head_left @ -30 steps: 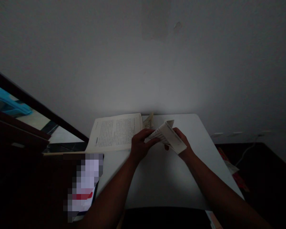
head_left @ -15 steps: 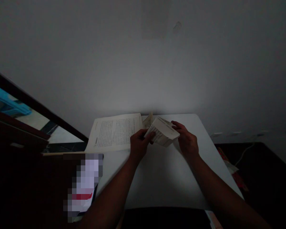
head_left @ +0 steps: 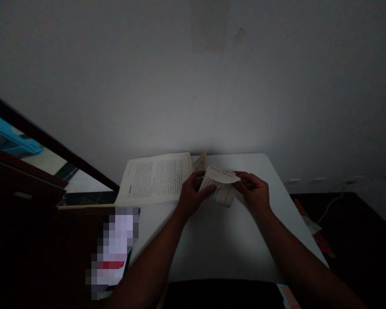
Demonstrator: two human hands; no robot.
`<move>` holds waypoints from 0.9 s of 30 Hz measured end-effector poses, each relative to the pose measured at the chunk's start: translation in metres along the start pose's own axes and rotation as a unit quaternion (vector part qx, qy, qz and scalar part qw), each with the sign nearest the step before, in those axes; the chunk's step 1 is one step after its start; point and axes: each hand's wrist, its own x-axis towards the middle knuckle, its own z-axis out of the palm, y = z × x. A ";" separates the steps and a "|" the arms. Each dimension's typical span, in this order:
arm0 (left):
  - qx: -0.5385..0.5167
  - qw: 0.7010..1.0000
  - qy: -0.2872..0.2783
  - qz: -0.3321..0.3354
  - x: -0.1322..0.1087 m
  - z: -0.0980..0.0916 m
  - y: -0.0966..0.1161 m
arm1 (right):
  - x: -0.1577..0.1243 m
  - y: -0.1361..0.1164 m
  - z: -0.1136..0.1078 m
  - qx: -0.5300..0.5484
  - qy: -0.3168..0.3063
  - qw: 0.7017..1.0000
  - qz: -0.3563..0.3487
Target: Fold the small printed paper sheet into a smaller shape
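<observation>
Between my hands, above the white table, is a folded sheet of printed paper (head_left: 220,195) with a raised flap along its top. My left hand (head_left: 193,193) grips its left side, thumb on the front face. My right hand (head_left: 254,189) pinches the flap's right corner between thumb and fingers; the other fingers are curled and partly in shadow. An open book (head_left: 156,178) with printed pages lies to the left of the paper. Behind my left hand stands a small piece of folded paper (head_left: 200,162), partly hidden.
The white table (head_left: 225,244) stands against a grey wall (head_left: 167,86). At its left edge lies a device with a blurred, lit screen (head_left: 119,244). A dark wooden rail (head_left: 51,139) runs along the left, with a blue object (head_left: 13,137) beyond. A cable (head_left: 331,206) hangs at right.
The folded paper has tilted, and its top flap now points to the right. My right hand has closed on the flap's corner. My left hand has shifted slightly right.
</observation>
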 end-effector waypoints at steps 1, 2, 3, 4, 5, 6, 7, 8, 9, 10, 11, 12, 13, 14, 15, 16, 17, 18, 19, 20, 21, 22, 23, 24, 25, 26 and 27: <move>0.018 1.000 -0.020 -0.005 0.000 -0.001 0.002 | 0.000 0.000 0.000 -0.013 0.010 1.000 0.009; 0.036 0.999 -0.039 -0.012 0.000 -0.002 0.003 | 0.000 0.000 0.000 -0.025 0.016 0.999 0.013; 0.051 0.997 -0.057 -0.022 0.000 -0.003 0.005 | 0.000 -0.001 0.000 -0.034 0.019 0.999 0.014; 0.060 0.995 -0.072 -0.034 0.000 -0.004 0.006 | 0.001 -0.001 0.001 -0.042 0.019 0.999 0.014; 0.061 0.993 -0.083 -0.049 0.000 -0.006 0.007 | 0.001 -0.002 0.000 -0.049 0.016 0.999 0.014; 0.060 0.992 -0.093 -0.063 0.001 -0.007 0.007 | 0.001 -0.003 0.000 -0.055 0.012 0.998 0.014; 0.059 0.991 -0.098 -0.074 0.001 -0.009 0.007 | 0.001 -0.005 0.000 -0.060 0.006 0.998 0.014; 0.059 0.990 -0.100 -0.081 0.001 -0.010 0.007 | 0.001 -0.006 -0.001 -0.067 -0.004 0.998 0.015; 0.061 0.989 -0.100 -0.085 0.002 -0.011 0.006 | 0.001 -0.007 -0.002 -0.073 -0.015 0.997 0.015; 0.062 0.989 -0.101 -0.088 0.002 -0.013 0.004 | 0.002 -0.008 -0.003 -0.080 -0.028 0.996 0.015; 0.061 0.989 -0.103 -0.091 0.003 -0.014 0.003 | 0.002 -0.008 -0.005 -0.089 -0.044 0.995 0.013; 0.058 0.988 -0.105 -0.092 0.003 -0.014 0.002 | 0.003 -0.008 -0.008 -0.097 -0.062 0.993 0.011; 0.054 0.988 -0.108 -0.093 0.003 -0.015 0.000 | 0.003 -0.008 -0.010 -0.105 -0.080 0.991 0.007; 0.052 0.988 -0.113 -0.095 0.003 -0.015 -0.001 | 0.004 -0.007 -0.013 -0.110 -0.097 0.989 0.003; 0.052 0.987 -0.115 -0.098 0.003 -0.015 -0.001 | 0.004 -0.006 -0.015 -0.112 -0.110 0.988 -0.001; 0.052 0.986 -0.118 -0.101 0.003 -0.015 -0.002 | 0.005 -0.005 -0.017 -0.111 -0.119 0.987 -0.004; 0.054 0.986 -0.120 -0.105 0.003 -0.015 -0.002 | 0.006 -0.005 -0.018 -0.112 -0.123 0.986 -0.004; 0.056 0.985 -0.120 -0.111 0.003 -0.015 -0.002 | 0.006 -0.004 -0.018 -0.112 -0.121 0.986 -0.002; 0.057 0.984 -0.121 -0.116 0.003 -0.015 -0.003 | 0.006 -0.005 -0.018 -0.109 -0.116 0.987 0.004; 0.059 0.984 -0.121 -0.119 0.003 -0.015 -0.003 | 0.006 -0.005 -0.018 -0.103 -0.109 0.989 0.014; 0.063 0.983 -0.121 -0.120 0.003 -0.015 -0.002 | 0.007 -0.006 -0.017 -0.092 -0.104 0.990 0.027; 0.069 0.983 -0.122 -0.120 0.002 -0.015 -0.002 | 0.007 -0.006 -0.016 -0.078 -0.101 0.991 0.043; 0.075 0.983 -0.122 -0.118 0.002 -0.015 -0.002 | 0.007 -0.007 -0.015 -0.063 -0.099 0.991 0.061; 0.080 0.983 -0.122 -0.115 0.002 -0.014 -0.002 | 0.007 -0.007 -0.014 -0.054 -0.098 0.991 0.079; 0.085 0.983 -0.121 -0.111 0.002 -0.014 -0.002 | 0.007 -0.007 -0.013 -0.050 -0.096 0.990 0.095; 0.089 0.983 -0.119 -0.108 0.002 -0.013 -0.001 | 0.008 -0.007 -0.012 -0.050 -0.093 0.988 0.111; 0.090 0.983 -0.118 -0.105 0.001 -0.013 -0.002 | 0.008 -0.006 -0.012 -0.051 -0.090 0.987 0.124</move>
